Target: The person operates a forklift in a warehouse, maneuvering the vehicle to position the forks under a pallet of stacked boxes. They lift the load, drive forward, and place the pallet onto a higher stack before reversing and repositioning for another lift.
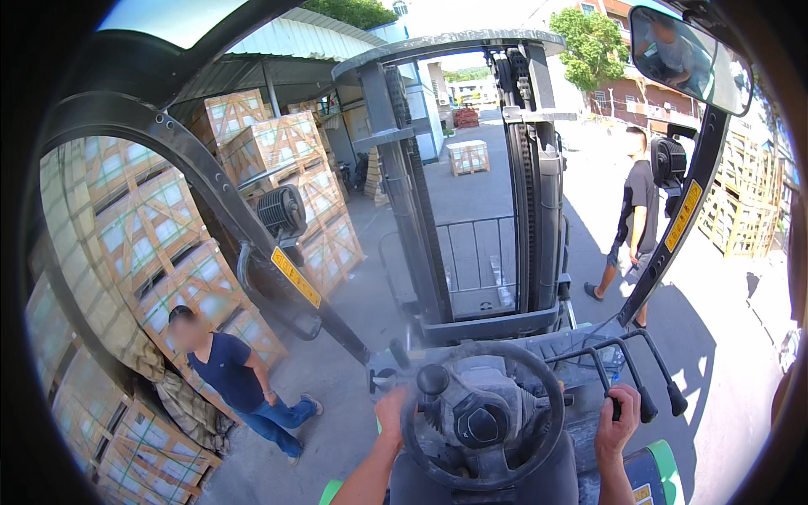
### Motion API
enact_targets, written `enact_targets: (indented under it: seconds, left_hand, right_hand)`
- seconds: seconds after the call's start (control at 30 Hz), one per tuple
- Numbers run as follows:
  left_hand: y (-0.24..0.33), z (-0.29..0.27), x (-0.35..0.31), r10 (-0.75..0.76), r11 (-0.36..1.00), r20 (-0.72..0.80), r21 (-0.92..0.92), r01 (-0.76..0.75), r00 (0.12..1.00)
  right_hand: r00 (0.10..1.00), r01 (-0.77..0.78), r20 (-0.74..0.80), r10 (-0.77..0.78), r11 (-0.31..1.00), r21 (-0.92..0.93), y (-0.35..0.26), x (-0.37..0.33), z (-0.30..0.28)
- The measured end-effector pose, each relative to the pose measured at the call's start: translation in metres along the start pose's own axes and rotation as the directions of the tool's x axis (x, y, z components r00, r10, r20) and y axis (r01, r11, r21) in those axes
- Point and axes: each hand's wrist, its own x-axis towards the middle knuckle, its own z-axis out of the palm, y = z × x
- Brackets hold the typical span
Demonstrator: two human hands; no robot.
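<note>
I sit at a forklift's dusty black steering wheel [551, 383], which has a round knob [433, 379] at its upper left. My left hand [392, 414] is closed at the left side of the rim; its fingertips are partly hidden. A short lever [383, 380] stands just ahead of it. On the right, my right hand [619, 418] wraps round the black grip of one of several bent control levers [644, 404]. Beyond the dash, the forklift's upright mast [530, 194] rises, with a barred load guard [475, 252] at its lower part.
A person in dark blue [227, 366] walks close by on the left, beside stacked wooden crates [172, 215]. Another person in dark clothes [637, 198] is at the right, past the front pillar [682, 219]. One crate [469, 157] stands ahead; slatted crates [741, 206] line the far right.
</note>
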Motion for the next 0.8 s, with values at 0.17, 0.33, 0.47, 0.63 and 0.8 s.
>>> enact_targets:
  seconds: [0.17,0.33,0.47,0.63,0.8]
  left_hand:
    - [0.006,-0.002,0.0,-0.082,0.996,-0.008,-0.021,0.082,0.997]
    - [0.001,-0.001,0.008,-0.007,0.995,-0.058,-0.102,0.001,0.998]
    - [-0.003,-0.006,0.017,0.14,0.978,0.002,-0.159,-0.138,0.99]
    - [-0.002,0.001,0.01,-0.03,0.966,-0.041,-0.259,0.018,0.999]
    - [-0.024,0.011,0.001,-0.009,0.954,0.001,-0.298,0.009,1.0]
  right_hand:
    - [0.999,-0.021,0.032,0.019,0.998,0.061,0.002,0.001,-0.003]
    - [0.999,-0.005,0.05,0.003,1.0,0.031,-0.019,0.006,-0.015]
    - [0.983,0.058,0.154,-0.102,0.962,0.267,-0.059,0.001,-0.01]
    - [0.897,0.007,0.395,-0.198,0.9,0.436,-0.106,0.01,0.053]
    - [0.794,0.059,0.477,-0.377,0.828,0.558,-0.162,0.024,0.115]
